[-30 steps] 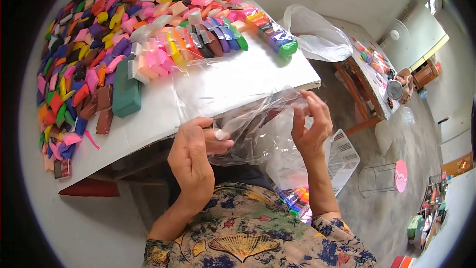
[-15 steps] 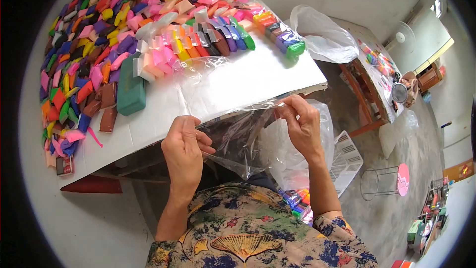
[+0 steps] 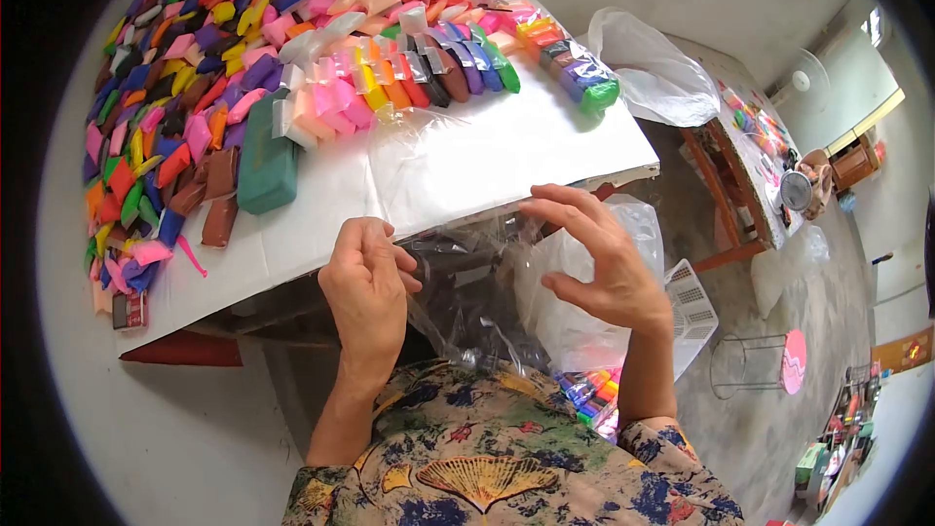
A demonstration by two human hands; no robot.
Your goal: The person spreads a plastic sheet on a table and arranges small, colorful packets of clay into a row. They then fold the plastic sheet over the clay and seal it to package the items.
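My left hand (image 3: 366, 297) is closed at the table's front edge, its fingers pinching a clear plastic bag (image 3: 467, 307) that hangs in front of my body. To the right, my right hand (image 3: 614, 268) has its fingers apart, with the bag's far side just left of its fingertips. On the white tabletop (image 3: 516, 156) beyond my hands stands a row of coloured clay-like packets (image 3: 429, 78) in clear wrappers. A dark green block (image 3: 268, 166) sits at the row's left end. Farther right lies a filled clear pack (image 3: 570, 63) of coloured pieces.
A large pile of coloured packets (image 3: 185, 88) covers the table's left and far parts. A white plastic bag (image 3: 653, 73) rests past the right corner. Beside my lap are filled packs (image 3: 589, 394) and a white basket (image 3: 690, 312). A pink-topped stool (image 3: 794, 362) stands on the floor.
My right hand has let go of the bag's edge and spread its fingers. The bag's right side has slackened and dropped; my left hand keeps its pinch.
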